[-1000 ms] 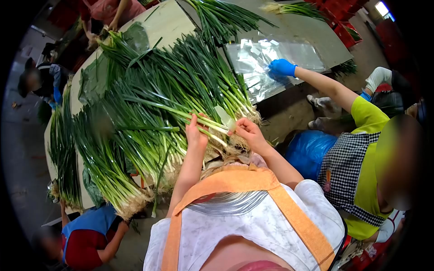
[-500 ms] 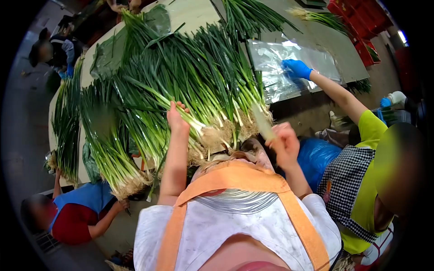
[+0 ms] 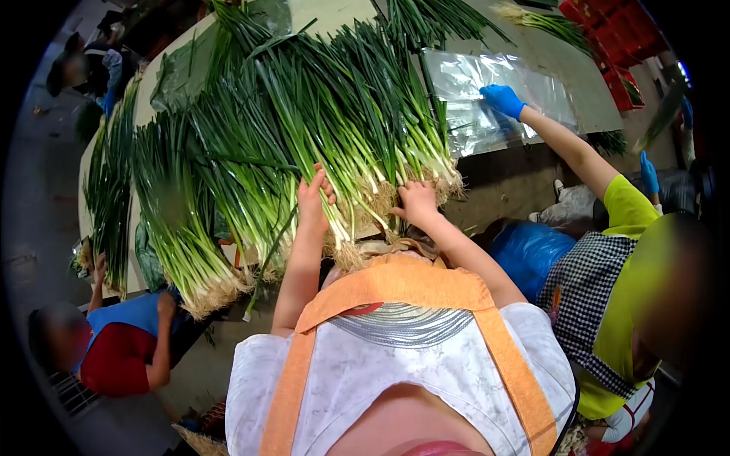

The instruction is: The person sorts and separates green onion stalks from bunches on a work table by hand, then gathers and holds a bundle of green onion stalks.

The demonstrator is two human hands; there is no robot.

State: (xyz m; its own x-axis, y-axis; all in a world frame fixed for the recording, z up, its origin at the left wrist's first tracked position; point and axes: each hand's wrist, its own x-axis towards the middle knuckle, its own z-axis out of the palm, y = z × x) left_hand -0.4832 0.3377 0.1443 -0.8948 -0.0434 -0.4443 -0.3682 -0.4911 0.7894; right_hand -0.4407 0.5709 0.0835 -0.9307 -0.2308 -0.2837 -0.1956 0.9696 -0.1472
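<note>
Spring onions (image 3: 346, 114) with long dark green leaves, white stems and bushy roots lie in a thick layer before me, root ends toward me. My left hand (image 3: 313, 199) is closed around spring onion stems left of my middle; their root ends (image 3: 347, 254) hang near my chest. To its right, my right hand (image 3: 418, 204) rests at the root ends of the pile, fingers curled over the stems there. Its fingertips are partly hidden among the roots.
Clear plastic bags (image 3: 475, 91) lie on the table (image 3: 544, 57) at right, under a co-worker's blue-gloved hand (image 3: 503, 101). Another person in a blue apron (image 3: 137, 319) stands at left. Red crates (image 3: 612, 34) are stacked at the far right.
My right hand has moved left and forward onto the root ends; the pale blurred thing at its fingers is gone. The stems by my left hand now point more steeply away from me.
</note>
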